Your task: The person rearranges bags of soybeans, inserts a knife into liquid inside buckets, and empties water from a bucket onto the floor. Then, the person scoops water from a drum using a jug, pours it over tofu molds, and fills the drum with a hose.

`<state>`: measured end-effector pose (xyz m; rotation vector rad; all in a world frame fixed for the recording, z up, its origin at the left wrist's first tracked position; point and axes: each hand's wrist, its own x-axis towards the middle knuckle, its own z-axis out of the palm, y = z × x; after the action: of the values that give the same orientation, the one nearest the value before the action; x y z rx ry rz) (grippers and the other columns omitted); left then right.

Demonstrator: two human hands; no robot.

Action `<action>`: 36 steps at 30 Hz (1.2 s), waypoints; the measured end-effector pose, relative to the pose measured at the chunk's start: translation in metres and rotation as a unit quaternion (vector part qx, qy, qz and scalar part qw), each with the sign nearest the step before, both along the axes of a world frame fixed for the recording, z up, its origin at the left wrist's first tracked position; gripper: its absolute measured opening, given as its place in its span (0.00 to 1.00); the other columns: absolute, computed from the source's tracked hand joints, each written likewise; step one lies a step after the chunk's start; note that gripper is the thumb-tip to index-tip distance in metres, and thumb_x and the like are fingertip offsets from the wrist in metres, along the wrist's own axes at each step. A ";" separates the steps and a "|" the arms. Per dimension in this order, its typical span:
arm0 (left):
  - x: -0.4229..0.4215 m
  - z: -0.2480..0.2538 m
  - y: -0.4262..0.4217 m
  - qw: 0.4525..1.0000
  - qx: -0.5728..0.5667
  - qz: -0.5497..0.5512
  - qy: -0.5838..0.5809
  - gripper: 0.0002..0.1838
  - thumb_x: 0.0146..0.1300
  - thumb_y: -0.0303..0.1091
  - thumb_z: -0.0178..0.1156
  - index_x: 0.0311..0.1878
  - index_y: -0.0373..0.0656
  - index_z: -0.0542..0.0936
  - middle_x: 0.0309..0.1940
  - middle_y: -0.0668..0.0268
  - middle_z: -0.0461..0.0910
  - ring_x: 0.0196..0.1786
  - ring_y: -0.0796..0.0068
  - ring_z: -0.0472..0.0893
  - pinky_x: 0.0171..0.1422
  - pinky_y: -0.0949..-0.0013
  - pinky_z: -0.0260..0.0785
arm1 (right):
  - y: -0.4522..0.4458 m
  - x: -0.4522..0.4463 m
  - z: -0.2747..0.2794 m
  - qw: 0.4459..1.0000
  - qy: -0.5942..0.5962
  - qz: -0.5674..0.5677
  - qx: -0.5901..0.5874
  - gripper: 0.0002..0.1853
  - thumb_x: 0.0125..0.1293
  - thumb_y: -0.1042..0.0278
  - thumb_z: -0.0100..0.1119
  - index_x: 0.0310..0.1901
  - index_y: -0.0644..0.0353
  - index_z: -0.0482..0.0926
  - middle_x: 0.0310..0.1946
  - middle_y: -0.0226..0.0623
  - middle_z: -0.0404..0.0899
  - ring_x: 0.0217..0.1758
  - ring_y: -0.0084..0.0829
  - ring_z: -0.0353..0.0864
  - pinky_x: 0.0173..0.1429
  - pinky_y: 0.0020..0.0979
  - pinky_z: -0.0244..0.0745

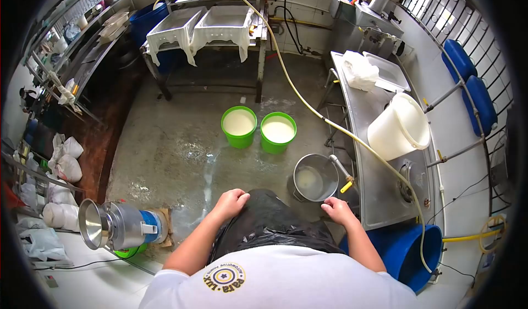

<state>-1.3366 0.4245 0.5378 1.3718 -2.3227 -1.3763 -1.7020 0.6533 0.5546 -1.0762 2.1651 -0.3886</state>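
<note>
My left hand (232, 203) rests by the black apron (264, 221) over my lap, its fingers curled together; what they hold, if anything, is hidden. On the other side, my right hand (337, 210) is curled just below the rim of a metal pot (331, 169), which has some pale liquid at its bottom. Whether the fingers touch the pot I cannot tell. Two green buckets, one on the left (240, 138) and one on the right (276, 145), stand side by side on the floor, full of creamy white liquid.
A metal grinder (124, 227) stands at the lower left. The steel counter (379, 193) on the right bears a white bucket (393, 127). Below it lies a blue barrel (404, 248). A yellowish hose (308, 104) crosses overhead. Cloth-lined trays (223, 17) are at the back.
</note>
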 end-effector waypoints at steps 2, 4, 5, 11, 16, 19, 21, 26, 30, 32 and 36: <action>0.001 0.006 -0.010 1.000 0.011 0.027 0.006 0.21 0.72 0.47 0.61 0.50 0.35 0.86 0.46 0.48 0.88 0.51 0.51 0.87 0.58 0.56 0.77 | -0.027 -0.014 -0.002 1.000 -0.013 0.016 0.024 0.21 0.69 0.54 0.66 0.53 0.63 0.85 0.46 0.51 0.88 0.53 0.45 0.88 0.58 0.42 0.81; -0.001 0.005 -0.024 0.998 0.023 0.061 0.006 0.20 0.72 0.46 0.61 0.49 0.35 0.86 0.46 0.48 0.88 0.52 0.51 0.87 0.58 0.56 0.77 | -0.053 -0.033 -0.014 0.997 0.008 0.071 0.027 0.22 0.70 0.53 0.64 0.54 0.64 0.85 0.47 0.53 0.88 0.55 0.49 0.87 0.60 0.44 0.80; -0.003 0.005 -0.031 0.998 0.021 0.062 0.003 0.20 0.72 0.46 0.61 0.49 0.35 0.86 0.46 0.48 0.88 0.52 0.51 0.87 0.58 0.56 0.77 | -0.069 -0.045 -0.023 0.997 0.007 0.065 0.040 0.23 0.70 0.52 0.64 0.54 0.64 0.85 0.48 0.55 0.87 0.56 0.51 0.86 0.62 0.45 0.79; -0.016 -0.009 -0.105 0.989 -0.022 0.133 -0.054 0.21 0.72 0.48 0.60 0.49 0.36 0.87 0.45 0.48 0.88 0.51 0.52 0.87 0.57 0.56 0.77 | -0.191 -0.174 -0.083 0.988 0.142 0.029 -0.057 0.39 0.67 0.50 0.66 0.70 0.73 0.70 0.70 0.65 0.70 0.76 0.56 0.69 0.79 0.45 0.66; -0.051 -0.010 -0.185 0.980 -0.019 0.185 -0.073 0.22 0.69 0.48 0.62 0.43 0.35 0.87 0.45 0.45 0.87 0.51 0.49 0.86 0.58 0.52 0.76 | -0.300 -0.338 -0.127 0.946 0.272 -0.099 -0.145 0.45 0.68 0.52 0.65 0.78 0.71 0.58 0.78 0.62 0.59 0.80 0.62 0.59 0.83 0.50 0.58; -0.077 -0.015 -0.231 0.971 -0.170 0.146 -0.083 0.20 0.66 0.46 0.65 0.43 0.36 0.87 0.47 0.45 0.86 0.55 0.45 0.83 0.64 0.50 0.74 | -0.349 -0.406 -0.124 0.945 0.280 -0.153 -0.070 0.49 0.69 0.45 0.63 0.82 0.61 0.52 0.82 0.54 0.52 0.84 0.62 0.50 0.83 0.57 0.55; -0.101 -0.010 -0.258 0.973 -0.167 0.142 -0.078 0.20 0.67 0.45 0.64 0.46 0.34 0.86 0.47 0.45 0.86 0.55 0.46 0.83 0.64 0.51 0.74 | -0.368 -0.422 -0.111 0.951 0.236 -0.198 -0.014 0.49 0.70 0.38 0.60 0.83 0.54 0.50 0.85 0.44 0.47 0.86 0.60 0.46 0.83 0.64 0.51; -0.179 0.017 -0.314 0.989 -0.041 0.099 -0.100 0.20 0.69 0.44 0.64 0.47 0.33 0.86 0.46 0.46 0.85 0.52 0.48 0.83 0.60 0.53 0.75 | -0.392 -0.429 -0.136 0.932 0.228 -0.247 0.139 0.53 0.70 0.30 0.56 0.85 0.49 0.44 0.87 0.36 0.42 0.88 0.55 0.39 0.81 0.69 0.50; -0.230 0.000 -0.382 0.990 -0.024 0.032 -0.133 0.20 0.69 0.44 0.64 0.48 0.33 0.85 0.47 0.46 0.84 0.52 0.49 0.84 0.59 0.54 0.76 | -0.412 -0.423 -0.126 0.900 0.316 -0.255 0.158 0.49 0.65 0.33 0.64 0.79 0.49 0.55 0.79 0.40 0.56 0.83 0.55 0.50 0.76 0.69 0.56; -0.260 -0.020 -0.432 0.992 -0.022 -0.010 -0.125 0.19 0.70 0.44 0.64 0.49 0.35 0.86 0.48 0.46 0.84 0.53 0.48 0.83 0.61 0.53 0.75 | -0.422 -0.429 -0.131 0.890 0.351 -0.264 0.120 0.43 0.58 0.40 0.73 0.69 0.51 0.66 0.68 0.43 0.66 0.75 0.53 0.61 0.71 0.70 0.59; -0.338 -0.058 -0.539 0.990 -0.080 -0.046 -0.109 0.23 0.69 0.44 0.65 0.55 0.32 0.82 0.53 0.43 0.83 0.60 0.44 0.80 0.68 0.51 0.72 | -0.435 -0.436 -0.155 0.856 0.423 -0.288 0.074 0.45 0.54 0.43 0.76 0.70 0.51 0.66 0.68 0.45 0.66 0.76 0.54 0.59 0.70 0.71 0.59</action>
<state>-1.6742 -0.1146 0.4800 1.4475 -2.6005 -1.0810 -2.1382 0.2185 0.3994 -0.5017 3.2500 0.0359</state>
